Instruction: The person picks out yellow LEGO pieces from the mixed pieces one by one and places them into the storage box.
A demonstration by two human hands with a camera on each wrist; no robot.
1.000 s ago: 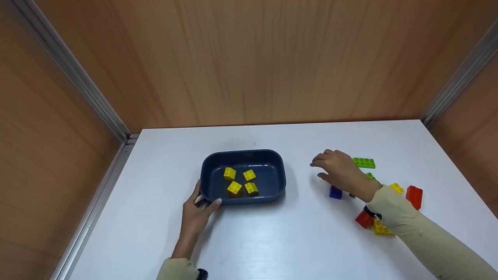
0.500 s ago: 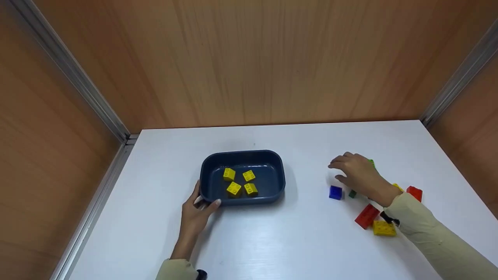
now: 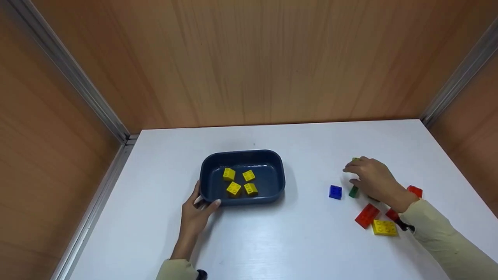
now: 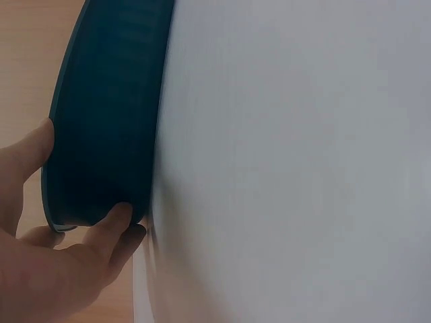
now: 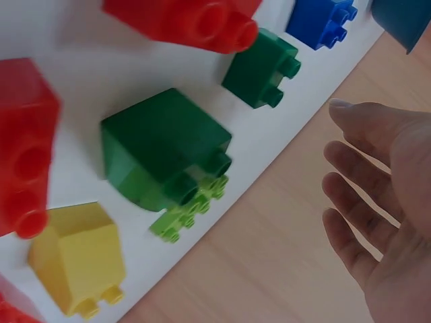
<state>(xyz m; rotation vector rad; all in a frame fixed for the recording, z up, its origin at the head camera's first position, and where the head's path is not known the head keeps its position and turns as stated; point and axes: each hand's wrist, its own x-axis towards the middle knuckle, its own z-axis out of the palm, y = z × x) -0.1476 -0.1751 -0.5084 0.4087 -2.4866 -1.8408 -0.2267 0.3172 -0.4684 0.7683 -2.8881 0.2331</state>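
My left hand (image 3: 195,217) grips the near left corner of a dark blue tray (image 3: 268,179), thumb at its near edge. In the left wrist view, my fingers and thumb lie about the tray's end. Several small yellow bricks (image 3: 234,189) lie inside it. My right hand (image 3: 373,179) hovers over loose toy bricks at the right, its fingers loosely bent and holding nothing. Nearest to its thumb is a small dark green brick (image 3: 353,191). The right wrist view shows a larger green sloped brick (image 5: 161,138) and a light green brick (image 5: 185,214), mostly hidden from the head view.
A blue brick (image 3: 335,192) lies left of the right hand. Nearer the front are a red brick (image 3: 367,216) and a yellow brick (image 3: 385,228). Another red brick (image 3: 415,191) lies beyond the right wrist. Wooden panels (image 3: 249,62) stand behind and beside the white table (image 3: 249,241).
My right hand has moved rightward and slightly nearer, over the bricks, uncovering the blue, small dark green, red and yellow ones. The left hand and tray have stayed in place.
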